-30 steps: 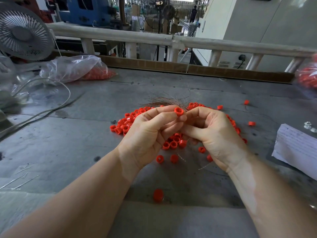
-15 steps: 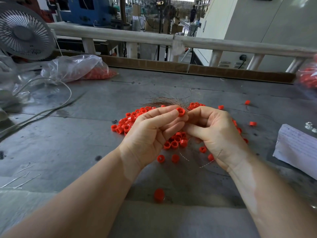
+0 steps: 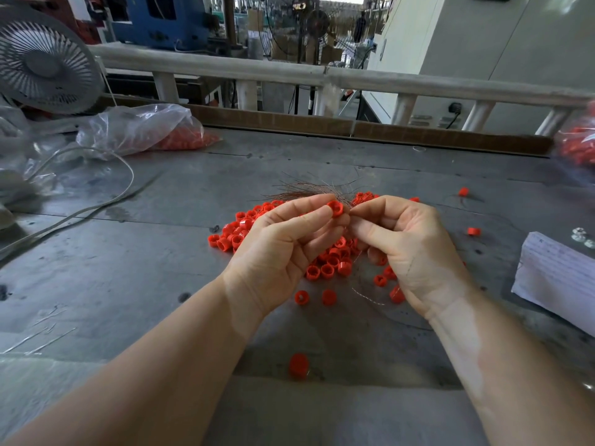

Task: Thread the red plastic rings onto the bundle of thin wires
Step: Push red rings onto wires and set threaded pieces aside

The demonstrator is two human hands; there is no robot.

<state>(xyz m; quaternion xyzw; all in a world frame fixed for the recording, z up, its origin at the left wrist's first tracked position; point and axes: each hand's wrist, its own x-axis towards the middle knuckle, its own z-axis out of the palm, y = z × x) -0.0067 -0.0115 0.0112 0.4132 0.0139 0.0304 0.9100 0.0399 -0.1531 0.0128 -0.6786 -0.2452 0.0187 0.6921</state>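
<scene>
A: Right, centre frame: one red ring (image 3: 336,208) pinched between thumb and fingertips of the left hand (image 3: 283,252), fingers curled round it, held up above the worktop (image 3: 128,268).

B: And the wire bundle (image 3: 309,191)?

A: Just beside the ring, on its right. The right hand (image 3: 409,249) pinches the bundle's near end between thumb and forefinger, other fingers curled in. The strands fan out behind both hands, towards upper centre. Whether the tips have entered the ring's hole, cannot tell.

B: Loose stock?

A: Pile of red rings (image 3: 328,265) on the worktop directly under and behind the hands, spreading left. Strays: one ring (image 3: 298,365) lower centre, well apart from the pile; a few at right, among them one (image 3: 473,231) near a white paper stack (image 3: 560,278) at the right edge.

B: Further out?

A: Clear plastic bag (image 3: 141,130) holding red pieces, upper left. Grey fan (image 3: 45,64) at the far upper left corner. A pale cable (image 3: 106,201) loops across the left side. A second bag of red parts (image 3: 579,146), blurred, at the right edge. Short wire offcuts (image 3: 38,339) lie lower left.
</scene>
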